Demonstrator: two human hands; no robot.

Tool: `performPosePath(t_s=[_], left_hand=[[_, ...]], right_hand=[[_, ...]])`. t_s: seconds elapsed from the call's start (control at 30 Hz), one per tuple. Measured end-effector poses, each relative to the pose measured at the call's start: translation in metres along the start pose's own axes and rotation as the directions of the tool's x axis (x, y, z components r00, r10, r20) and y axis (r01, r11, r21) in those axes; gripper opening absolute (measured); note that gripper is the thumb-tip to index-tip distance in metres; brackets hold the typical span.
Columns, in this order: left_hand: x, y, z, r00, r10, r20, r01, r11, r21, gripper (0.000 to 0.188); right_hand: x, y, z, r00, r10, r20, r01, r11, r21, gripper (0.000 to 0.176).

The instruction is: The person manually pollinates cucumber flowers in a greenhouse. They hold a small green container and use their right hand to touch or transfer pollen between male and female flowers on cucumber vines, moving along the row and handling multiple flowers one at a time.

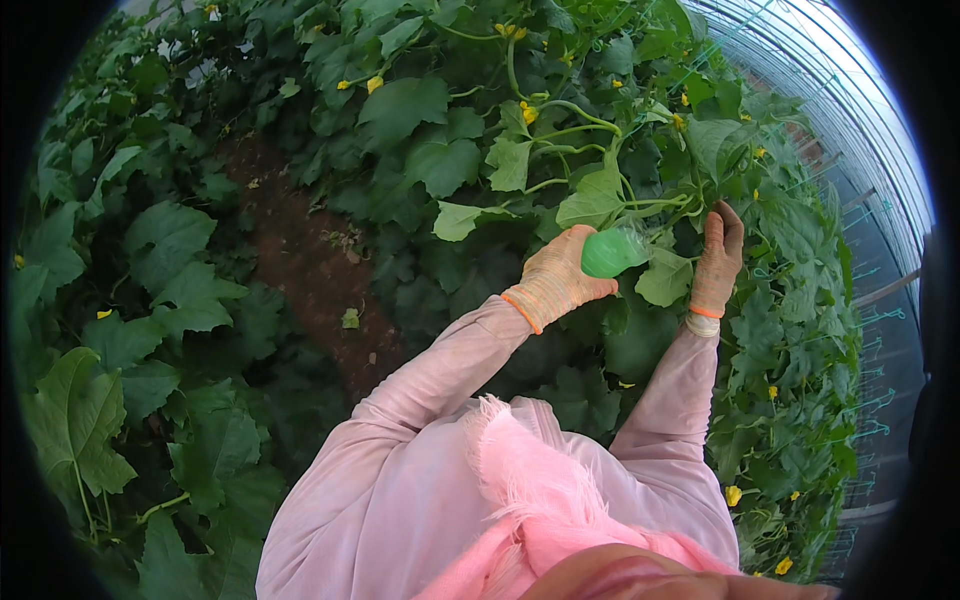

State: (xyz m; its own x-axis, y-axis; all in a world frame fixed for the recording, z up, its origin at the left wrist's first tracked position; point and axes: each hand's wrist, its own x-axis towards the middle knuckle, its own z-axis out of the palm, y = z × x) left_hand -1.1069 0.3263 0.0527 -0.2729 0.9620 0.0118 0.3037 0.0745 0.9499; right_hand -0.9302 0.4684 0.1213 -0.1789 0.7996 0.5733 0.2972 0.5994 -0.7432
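My left hand [559, 270], in an orange-cuffed knit work glove, is wrapped around a bright green rounded object [613, 252]. One end of it looks like transparent plastic; whether it is a bottle or another container is not settled. To the right, my gloved right hand [718, 259] is raised beside a vine stem [697, 187], its fingers close together. Leaves and the angle hide whether the fingertips pinch anything. Between the hands hangs a pale green leaf [666, 277]. Just above the green object, another light leaf [596, 196] joins curling leaf stalks [660, 201].
Dense vines with yellow flowers [529, 112] surround me. A strip of brown soil [307, 247] runs between rows at left. Green strings [874, 409] hang at right, beside the curved greenhouse frame [847, 82]. A pink fringed scarf [536, 480] hangs over my chest.
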Motion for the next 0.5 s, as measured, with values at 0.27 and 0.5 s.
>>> performPosePath(t_s=[0.27,0.5], left_hand=[[-0.043,-0.04,-0.027,0.994,-0.083,-0.077,0.078,0.994,-0.072,0.076],[-0.06,-0.067,-0.055,0.939,-0.175,-0.298,0.108,0.968,-0.227,0.077]], right_hand=[[-0.014,0.015,0.079,0.856,-0.321,0.405,0.515,0.59,-0.622,0.059],[-0.048,-0.013,0.091,0.899,-0.142,0.415,0.42,0.551,-0.721,0.041]])
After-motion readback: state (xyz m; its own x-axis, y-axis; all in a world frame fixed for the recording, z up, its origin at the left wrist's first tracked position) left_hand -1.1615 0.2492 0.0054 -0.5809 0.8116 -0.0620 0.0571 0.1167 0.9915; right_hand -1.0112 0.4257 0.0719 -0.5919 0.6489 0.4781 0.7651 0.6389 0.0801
